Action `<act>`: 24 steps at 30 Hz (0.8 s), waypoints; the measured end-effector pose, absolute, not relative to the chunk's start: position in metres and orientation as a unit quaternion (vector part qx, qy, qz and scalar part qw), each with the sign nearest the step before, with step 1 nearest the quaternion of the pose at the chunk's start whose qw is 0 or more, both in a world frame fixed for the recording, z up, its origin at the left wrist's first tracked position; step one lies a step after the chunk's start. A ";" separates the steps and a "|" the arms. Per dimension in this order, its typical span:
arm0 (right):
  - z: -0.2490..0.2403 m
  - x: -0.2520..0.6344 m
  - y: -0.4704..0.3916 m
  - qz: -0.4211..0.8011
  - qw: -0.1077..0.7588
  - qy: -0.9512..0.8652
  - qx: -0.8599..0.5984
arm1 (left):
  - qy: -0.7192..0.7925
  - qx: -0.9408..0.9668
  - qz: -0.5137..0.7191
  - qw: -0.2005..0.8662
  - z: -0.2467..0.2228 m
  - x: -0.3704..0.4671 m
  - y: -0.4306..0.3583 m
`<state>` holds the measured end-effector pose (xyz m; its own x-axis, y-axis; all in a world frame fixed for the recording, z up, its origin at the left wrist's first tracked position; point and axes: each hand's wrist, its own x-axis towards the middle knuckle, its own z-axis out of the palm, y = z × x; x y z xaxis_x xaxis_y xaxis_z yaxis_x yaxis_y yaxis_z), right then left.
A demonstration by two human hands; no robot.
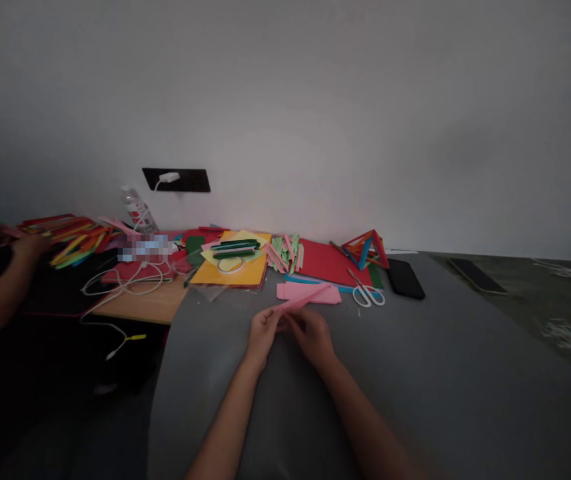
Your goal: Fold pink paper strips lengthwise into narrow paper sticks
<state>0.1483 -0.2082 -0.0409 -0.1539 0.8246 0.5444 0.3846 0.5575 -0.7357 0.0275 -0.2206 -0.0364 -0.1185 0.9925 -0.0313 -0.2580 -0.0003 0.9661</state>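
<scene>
Both my hands meet over the grey table, pinching a narrow pink paper strip (pixel 305 297) between them. My left hand (pixel 264 331) grips its near end with thumb and fingers. Right beside it, my right hand (pixel 312 333) is closed on the same strip, its fingertips partly hidden. The strip slants up and to the right, above a flat pink paper piece (pixel 285 291) on the table. White-handled scissors (pixel 368 293) lie to the right of the pink paper, beside a red sheet (pixel 325 261).
Yellow paper (pixel 250 272) and green strips (pixel 292 248) lie behind my hands. A triangular stick frame (pixel 372 249) and a black phone (pixel 405 279) are at the right. At the left are a white cable (pixel 125 283), a bottle (pixel 138 210) and another person's arm (pixel 2 293).
</scene>
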 end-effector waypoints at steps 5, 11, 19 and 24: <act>-0.042 0.147 -0.202 0.324 0.619 -0.564 -0.440 | 0.454 0.376 0.586 0.557 -0.038 0.026 -0.219; -0.049 0.149 -0.194 0.435 0.544 -0.595 -0.402 | 0.458 0.392 0.564 0.565 -0.036 0.024 -0.219; -0.048 0.148 -0.197 0.436 0.539 -0.609 -0.385 | 0.473 0.425 0.539 0.553 -0.032 0.025 -0.221; -0.043 0.148 -0.199 0.456 0.538 -0.603 -0.372 | 0.457 0.425 0.527 0.577 -0.029 0.022 -0.222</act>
